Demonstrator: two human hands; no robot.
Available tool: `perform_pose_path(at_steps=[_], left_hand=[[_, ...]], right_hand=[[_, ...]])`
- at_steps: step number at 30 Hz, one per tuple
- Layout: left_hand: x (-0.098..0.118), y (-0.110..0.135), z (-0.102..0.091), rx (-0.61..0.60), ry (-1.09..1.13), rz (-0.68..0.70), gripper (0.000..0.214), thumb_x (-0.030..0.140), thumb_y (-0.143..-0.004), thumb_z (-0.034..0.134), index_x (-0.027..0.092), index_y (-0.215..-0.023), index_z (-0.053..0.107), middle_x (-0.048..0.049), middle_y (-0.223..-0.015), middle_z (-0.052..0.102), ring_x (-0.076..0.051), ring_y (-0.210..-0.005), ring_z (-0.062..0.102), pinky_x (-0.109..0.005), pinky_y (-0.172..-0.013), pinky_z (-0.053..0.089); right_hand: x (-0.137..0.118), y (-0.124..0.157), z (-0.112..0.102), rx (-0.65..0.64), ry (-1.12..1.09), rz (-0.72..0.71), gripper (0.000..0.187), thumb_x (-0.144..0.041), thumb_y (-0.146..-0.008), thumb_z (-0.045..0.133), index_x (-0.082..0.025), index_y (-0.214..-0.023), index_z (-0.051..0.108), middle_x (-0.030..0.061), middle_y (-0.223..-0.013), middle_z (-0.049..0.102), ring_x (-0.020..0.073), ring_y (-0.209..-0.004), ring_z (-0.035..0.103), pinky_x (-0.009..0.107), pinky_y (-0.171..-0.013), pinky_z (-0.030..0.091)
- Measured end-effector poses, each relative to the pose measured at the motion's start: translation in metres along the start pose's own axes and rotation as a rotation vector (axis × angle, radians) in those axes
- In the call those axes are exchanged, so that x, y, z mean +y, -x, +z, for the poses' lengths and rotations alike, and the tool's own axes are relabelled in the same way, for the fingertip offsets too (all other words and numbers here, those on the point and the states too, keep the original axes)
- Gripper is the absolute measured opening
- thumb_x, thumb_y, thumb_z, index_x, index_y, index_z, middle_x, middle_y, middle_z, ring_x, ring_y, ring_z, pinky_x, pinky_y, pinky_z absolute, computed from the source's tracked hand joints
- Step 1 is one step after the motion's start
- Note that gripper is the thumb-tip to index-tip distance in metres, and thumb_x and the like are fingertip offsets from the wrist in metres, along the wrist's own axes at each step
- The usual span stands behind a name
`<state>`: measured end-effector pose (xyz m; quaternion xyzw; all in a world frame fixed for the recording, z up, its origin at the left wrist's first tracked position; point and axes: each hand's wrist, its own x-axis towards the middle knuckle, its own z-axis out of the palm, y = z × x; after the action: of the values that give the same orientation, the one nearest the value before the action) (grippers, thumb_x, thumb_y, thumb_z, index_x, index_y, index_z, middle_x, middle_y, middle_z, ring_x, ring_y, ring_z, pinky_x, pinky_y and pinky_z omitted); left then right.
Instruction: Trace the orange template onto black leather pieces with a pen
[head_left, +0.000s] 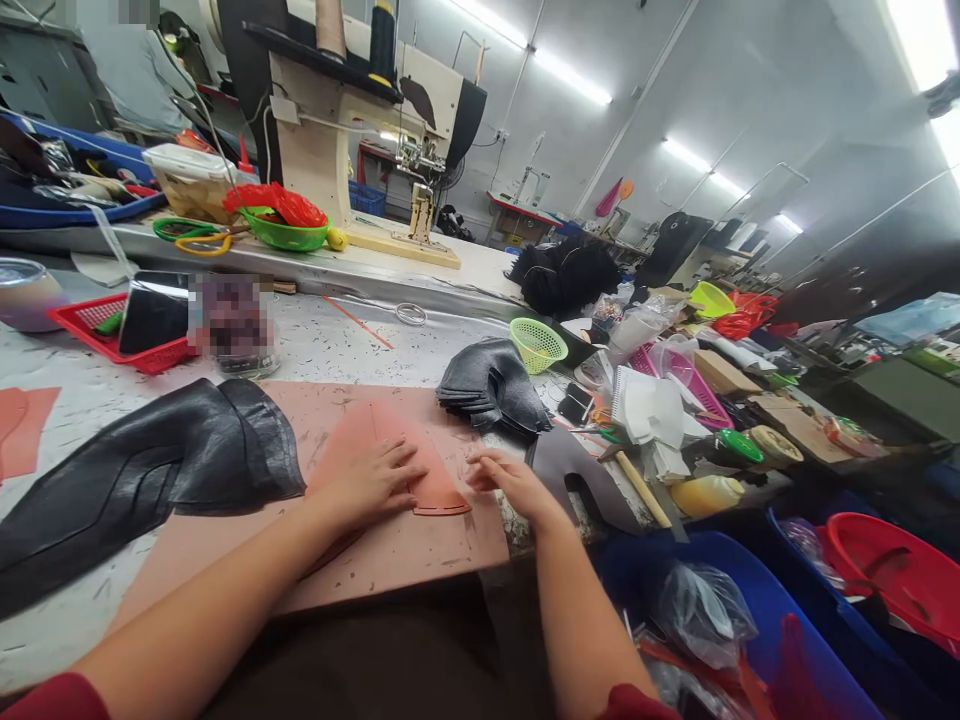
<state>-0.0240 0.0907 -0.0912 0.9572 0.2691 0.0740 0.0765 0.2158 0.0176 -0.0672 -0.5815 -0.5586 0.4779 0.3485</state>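
My left hand (pixel 379 480) lies with its fingers outstretched on a translucent orange template (pixel 435 490), a curved sheet with a slot near its lower edge. Just off the template's right edge, my right hand (pixel 514 482) is held with its fingers apart and nothing visible in them. Beneath the template is a pinkish-brown board (pixel 457 545). Left of my left hand lie black leather pieces (pixel 217 450) with stitched lines. A stack of curved black leather pieces (pixel 491 385) sits beyond my right hand, and a grey curved piece (pixel 574 480) lies beside it.
A sewing machine (pixel 315 130) stands at the back. Behind the board are a red basket (pixel 157 352) and a light-green basket (pixel 538 345). To the right lie a hammer (pixel 641 488) and a yellow bottle (pixel 706 495). Blue bins (pixel 697 550) stand below the table's right edge.
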Motion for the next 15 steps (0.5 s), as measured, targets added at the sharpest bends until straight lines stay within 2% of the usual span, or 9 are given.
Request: perform_pose_path(at_steps=[2, 5, 7, 9, 11, 12, 14, 15], left_hand=[[0.001, 0.002, 0.001, 0.050, 0.010, -0.009, 0.035, 0.037, -0.080, 0.057, 0.024, -0.113, 0.059, -0.0106, -0.125, 0.054, -0.029, -0.119, 0.046, -0.042, -0.099, 0.038], [0.005, 0.006, -0.001, 0.175, 0.033, 0.014, 0.028, 0.037, -0.080, 0.057, 0.020, -0.101, 0.061, -0.0107, -0.113, 0.059, -0.026, -0.108, 0.053, -0.040, -0.092, 0.043], [0.007, 0.011, -0.009, 0.275, 0.033, 0.037, 0.023, 0.038, -0.081, 0.056, 0.019, -0.094, 0.061, -0.0099, -0.103, 0.062, -0.024, -0.098, 0.057, -0.038, -0.086, 0.046], [0.004, 0.022, -0.021, 0.405, 0.014, 0.006, 0.021, 0.037, -0.085, 0.050, 0.019, -0.087, 0.060, -0.0082, -0.093, 0.064, -0.022, -0.090, 0.058, -0.036, -0.082, 0.047], [-0.009, 0.041, -0.038, 0.549, -0.017, -0.108, 0.024, 0.036, -0.088, 0.043, 0.019, -0.082, 0.059, -0.0071, -0.087, 0.064, -0.021, -0.087, 0.058, -0.035, -0.082, 0.046], [-0.019, 0.053, -0.047, 0.605, -0.038, -0.201, 0.026, 0.036, -0.088, 0.040, 0.019, -0.082, 0.059, -0.0071, -0.086, 0.063, -0.022, -0.088, 0.058, -0.035, -0.083, 0.046], [-0.045, 0.084, -0.064, 0.628, -0.080, -0.451, 0.029, 0.036, -0.087, 0.036, 0.019, -0.084, 0.059, -0.0083, -0.088, 0.064, -0.023, -0.090, 0.059, -0.036, -0.086, 0.044], [-0.059, 0.101, -0.071, 0.586, -0.095, -0.600, 0.029, 0.037, -0.085, 0.036, 0.018, -0.086, 0.059, -0.0095, -0.091, 0.064, -0.025, -0.093, 0.059, -0.037, -0.087, 0.044]], right_hand=[[-0.004, -0.021, 0.016, 0.052, 0.042, -0.073, 0.015, -0.032, -0.083, 0.046, -0.019, -0.085, 0.054, 0.0007, -0.076, 0.060, 0.0125, -0.070, 0.059, 0.025, -0.062, 0.048], [-0.016, -0.048, 0.047, 0.090, 0.166, -0.152, 0.009, -0.025, -0.074, 0.057, -0.019, -0.075, 0.051, -0.0023, -0.071, 0.057, 0.0124, -0.068, 0.056, 0.025, -0.062, 0.047], [-0.028, -0.057, 0.064, 0.096, 0.245, -0.284, 0.009, -0.022, -0.072, 0.058, -0.020, -0.071, 0.050, -0.0029, -0.069, 0.056, 0.0132, -0.067, 0.055, 0.026, -0.063, 0.047], [-0.043, -0.056, 0.070, 0.101, 0.321, -0.463, 0.004, -0.021, -0.074, 0.052, -0.021, -0.070, 0.050, -0.0015, -0.070, 0.057, 0.0141, -0.068, 0.056, 0.026, -0.065, 0.047], [-0.061, -0.050, 0.060, 0.133, 0.320, -0.594, 0.007, -0.022, -0.076, 0.047, -0.023, -0.072, 0.052, 0.0006, -0.074, 0.059, 0.0150, -0.071, 0.056, 0.027, -0.067, 0.047], [-0.069, -0.046, 0.048, 0.150, 0.294, -0.625, 0.007, -0.023, -0.077, 0.046, -0.024, -0.073, 0.052, 0.0018, -0.077, 0.059, 0.0156, -0.072, 0.056, 0.027, -0.068, 0.047], [-0.082, -0.045, 0.011, 0.251, 0.220, -0.648, 0.007, -0.029, -0.078, 0.048, -0.023, -0.079, 0.053, 0.0030, -0.077, 0.060, 0.0167, -0.070, 0.058, 0.028, -0.065, 0.048], [-0.084, -0.048, -0.010, 0.291, 0.203, -0.645, 0.009, -0.031, -0.078, 0.049, -0.023, -0.080, 0.052, 0.0034, -0.076, 0.059, 0.0168, -0.068, 0.057, 0.028, -0.064, 0.047]])
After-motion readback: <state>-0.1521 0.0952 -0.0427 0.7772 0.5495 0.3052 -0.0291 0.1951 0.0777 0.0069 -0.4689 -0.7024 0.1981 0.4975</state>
